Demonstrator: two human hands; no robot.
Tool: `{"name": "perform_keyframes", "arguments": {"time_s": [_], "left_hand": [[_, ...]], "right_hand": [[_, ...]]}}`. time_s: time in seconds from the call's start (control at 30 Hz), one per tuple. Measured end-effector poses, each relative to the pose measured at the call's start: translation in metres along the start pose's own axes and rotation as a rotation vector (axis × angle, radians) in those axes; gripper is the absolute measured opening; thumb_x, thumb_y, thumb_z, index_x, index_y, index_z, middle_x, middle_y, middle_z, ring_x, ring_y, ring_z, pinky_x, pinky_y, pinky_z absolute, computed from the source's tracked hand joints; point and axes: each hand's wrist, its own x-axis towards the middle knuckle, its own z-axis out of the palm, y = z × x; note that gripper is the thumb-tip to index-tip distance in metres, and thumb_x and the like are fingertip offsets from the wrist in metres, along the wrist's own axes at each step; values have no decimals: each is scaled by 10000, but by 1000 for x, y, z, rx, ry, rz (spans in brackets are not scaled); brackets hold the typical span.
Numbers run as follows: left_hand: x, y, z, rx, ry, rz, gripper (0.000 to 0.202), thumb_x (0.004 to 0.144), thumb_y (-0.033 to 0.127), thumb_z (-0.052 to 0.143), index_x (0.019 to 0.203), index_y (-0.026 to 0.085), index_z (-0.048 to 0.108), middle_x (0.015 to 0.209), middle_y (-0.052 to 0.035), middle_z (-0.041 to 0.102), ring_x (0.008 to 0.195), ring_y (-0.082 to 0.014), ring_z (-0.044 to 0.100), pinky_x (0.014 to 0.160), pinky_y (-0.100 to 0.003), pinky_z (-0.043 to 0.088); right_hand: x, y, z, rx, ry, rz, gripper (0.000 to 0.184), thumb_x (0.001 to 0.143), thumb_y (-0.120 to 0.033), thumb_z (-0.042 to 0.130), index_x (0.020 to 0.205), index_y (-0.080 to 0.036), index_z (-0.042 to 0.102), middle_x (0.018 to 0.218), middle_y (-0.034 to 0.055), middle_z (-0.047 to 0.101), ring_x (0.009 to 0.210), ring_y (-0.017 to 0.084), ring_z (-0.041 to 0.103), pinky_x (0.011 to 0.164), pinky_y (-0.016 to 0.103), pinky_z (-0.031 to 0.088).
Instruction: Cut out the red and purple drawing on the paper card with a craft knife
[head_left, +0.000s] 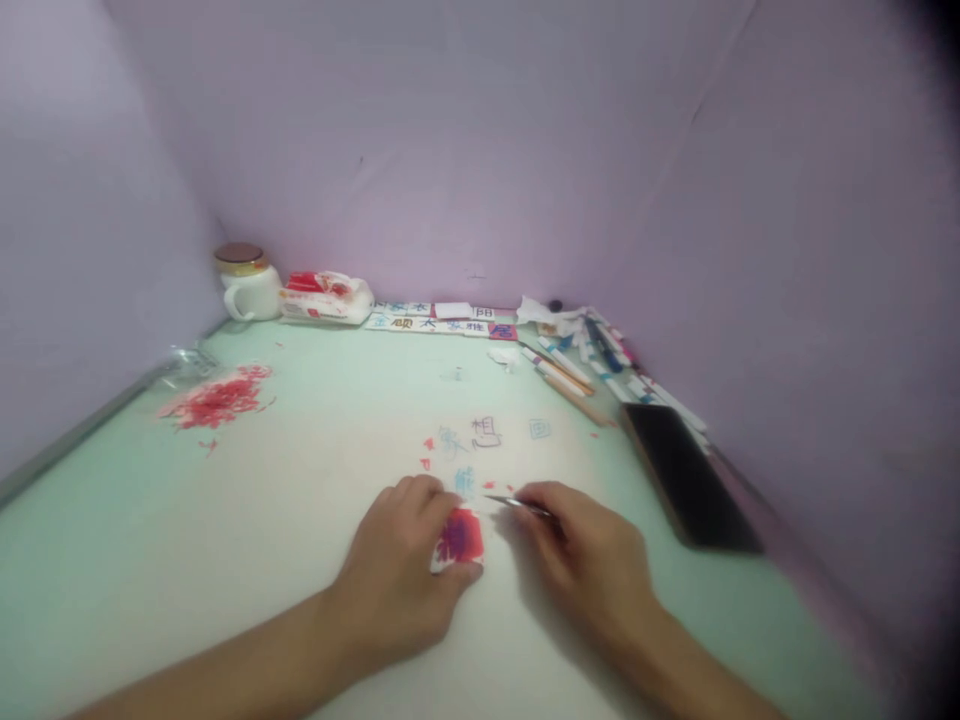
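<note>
Between the thumb and fingers of my left hand (405, 560) is a small square block (461, 537), held at the table's near middle. Its top is stained red with a purple mark, and its edges are white. Close by on the right, my right hand (581, 540) grips a craft knife (517, 502), mostly hidden in the fingers. The slim pointed blade points left and sits just apart from the block. A few red shavings (489, 486) lie beyond the hands, near blue and purple characters (484, 432) written on the tabletop.
A heap of red shavings (225, 397) lies at left. Along the back wall stand a lidded white mug (255, 292), a wipes packet (326, 300) and rows of character blocks (435, 325). Markers (559, 370) and a dark phone (686, 480) line the right side.
</note>
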Motion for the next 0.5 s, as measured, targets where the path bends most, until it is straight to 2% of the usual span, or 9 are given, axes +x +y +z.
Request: {"name": "perform_keyframes", "arguments": {"time_s": [0.2,0.37,0.5], "left_hand": [[-1,1,0,-15,-6,-6,190,730,222,618,907,164,578,970,-100,541,871,-256,523,776,-476,464],[-2,1,0,-13,-10,-32,211,714,206,628,917,176,578,976,-93,544,892,-262,522,795,-478,456],[0,1,1,-13,-9,-26,224,718,208,627,935,180,579,970,-89,545,881,-259,523,791,-477,453]], "right_hand": [[-2,4,7,58,43,-107,257,895,-181,435,1026,-244,647,764,6,653,666,142,609,557,235,421],[-4,5,8,72,44,-121,247,869,-166,482,1004,-256,668,791,-1,665,628,121,607,535,222,414],[-2,0,6,68,35,-155,222,850,-162,493,933,-245,682,772,13,654,685,145,604,564,235,427]]}}
